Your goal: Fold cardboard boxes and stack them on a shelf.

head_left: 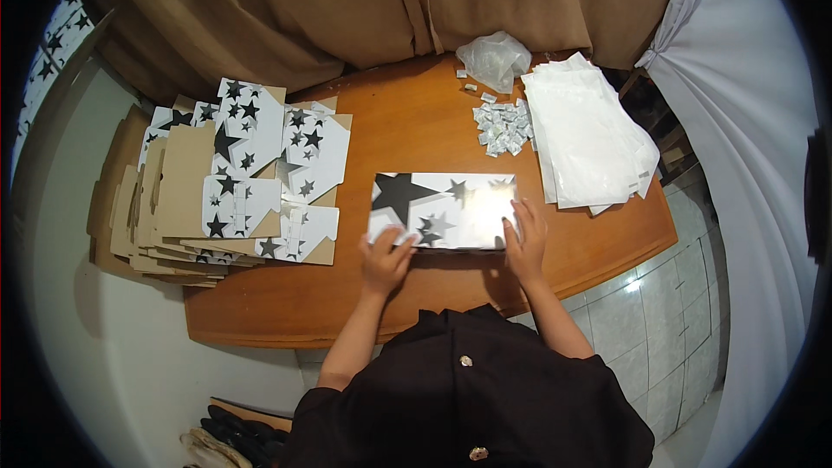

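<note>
In front of me on the wooden table lies a closed white cardboard box (442,208) with black and grey stars. My left hand (386,262) grips its near left corner, fingertips on the front edge. At the right end, my right hand (526,241) holds the box, its fingers on the top and side and its thumb near the front edge. Light glares off the right part of the lid. The underside and whatever is inside are hidden.
Flat, unfolded star-print cartons (247,147) are piled at the left. Small white packets (504,127) lie heaped at the far right near a clear plastic bag (496,61). Beside them sits a stack of white sheets (585,134). Brown curtains (347,0) hang behind the table (269,308).
</note>
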Available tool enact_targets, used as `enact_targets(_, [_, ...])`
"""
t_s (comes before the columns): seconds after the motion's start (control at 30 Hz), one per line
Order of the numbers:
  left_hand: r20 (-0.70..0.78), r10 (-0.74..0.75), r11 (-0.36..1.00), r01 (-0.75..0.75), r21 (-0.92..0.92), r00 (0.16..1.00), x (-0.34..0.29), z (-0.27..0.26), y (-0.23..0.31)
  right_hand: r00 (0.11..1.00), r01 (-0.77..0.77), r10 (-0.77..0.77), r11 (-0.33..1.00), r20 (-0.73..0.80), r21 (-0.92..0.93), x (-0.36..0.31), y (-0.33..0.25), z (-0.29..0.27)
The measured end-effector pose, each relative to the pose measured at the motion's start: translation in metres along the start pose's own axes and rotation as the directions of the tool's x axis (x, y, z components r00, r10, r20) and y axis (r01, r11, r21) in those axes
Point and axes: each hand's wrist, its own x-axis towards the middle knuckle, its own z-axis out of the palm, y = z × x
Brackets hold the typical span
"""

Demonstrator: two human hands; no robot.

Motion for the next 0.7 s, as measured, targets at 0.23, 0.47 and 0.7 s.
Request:
enact_targets(0.23, [-0.238, -0.679, 0.733, 0.627, -0.263, 0.694, -0.009, -0.014, -0.037, 0.961, -0.259, 0.218, 0.926, 0.17, 0.276, 0.002, 0.025, -0.017])
enact_targets(0.47, [0.0, -0.803, 0.504, 0.678, -0.535, 0.597, 0.001, 0.013, -0.022, 0.894, -0.436, 0.32, 0.785, 0.314, 0.441, 0.005, 0.047, 0.029])
enact_targets(0.7, [0.22, -0.787, 0.292, 0.663, -0.689, 0.576, 0.025, 0.03, -0.092, 0.777, -0.515, 0.15, 0.709, 0.611, 0.482, -0.024, 0.047, 0.037])
